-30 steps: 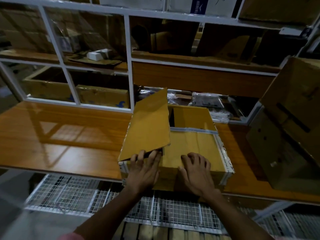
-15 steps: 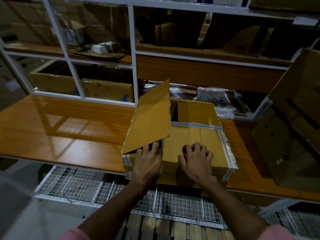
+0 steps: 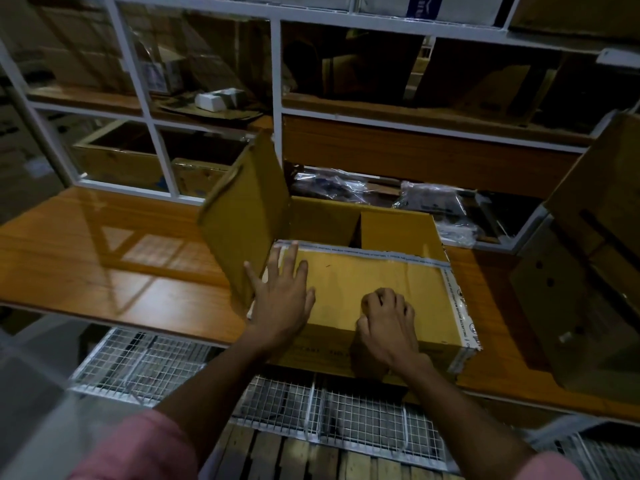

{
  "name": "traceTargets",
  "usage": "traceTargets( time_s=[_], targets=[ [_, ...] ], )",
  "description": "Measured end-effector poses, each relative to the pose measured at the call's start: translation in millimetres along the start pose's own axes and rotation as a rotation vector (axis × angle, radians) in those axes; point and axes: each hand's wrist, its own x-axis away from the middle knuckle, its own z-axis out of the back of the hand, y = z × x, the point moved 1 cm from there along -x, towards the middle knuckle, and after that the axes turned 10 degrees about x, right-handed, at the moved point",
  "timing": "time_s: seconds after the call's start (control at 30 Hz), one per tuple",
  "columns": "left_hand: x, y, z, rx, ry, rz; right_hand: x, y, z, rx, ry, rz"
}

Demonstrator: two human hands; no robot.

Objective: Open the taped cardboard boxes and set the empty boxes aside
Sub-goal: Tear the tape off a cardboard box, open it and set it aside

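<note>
At the surface's [image 3: 104, 265] near edge, the box [image 3: 374, 292] stood half-opened: left flap [image 3: 242, 223] raised, left hand [image 3: 282, 292] spread flat, right hand [image 3: 386, 317] curled (knuckles down) on the still-closed flap [image 3: 381, 282].

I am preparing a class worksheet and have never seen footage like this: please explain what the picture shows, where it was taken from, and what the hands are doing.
No machine here: a person wears a camera on the head, looking down at their own arms. On a wooden worktop stands a cardboard box edged with printed tape. Its left flap stands raised; the box looks open at the back. The left hand lies with straight fingers across the near flap, beside the raised one. The right hand rests curled on the near flap; a grip is not visible. Shelves behind hold more boxes and plastic bags.
</note>
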Motion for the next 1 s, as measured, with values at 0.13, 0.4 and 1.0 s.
traceTargets(
  time_s=[0.13,0.4,1.0],
  targets=[
    [-10.3,-11.7,-3.8,0.035,-0.098,0.077,-13.6,-7.0,-1.6,-0.033,-0.013,0.041],
    [-12.8,-51.0,-31.0,0.206,-0.220,0.271,-29.4,-20.5,-9.1,-0.051,-0.037,0.075],
    [-59.4,-71.6,-54.6,0.144,-0.198,0.221,-59.5,-41.5,-20.4,-0.068,-0.022,0.037]
  ],
)
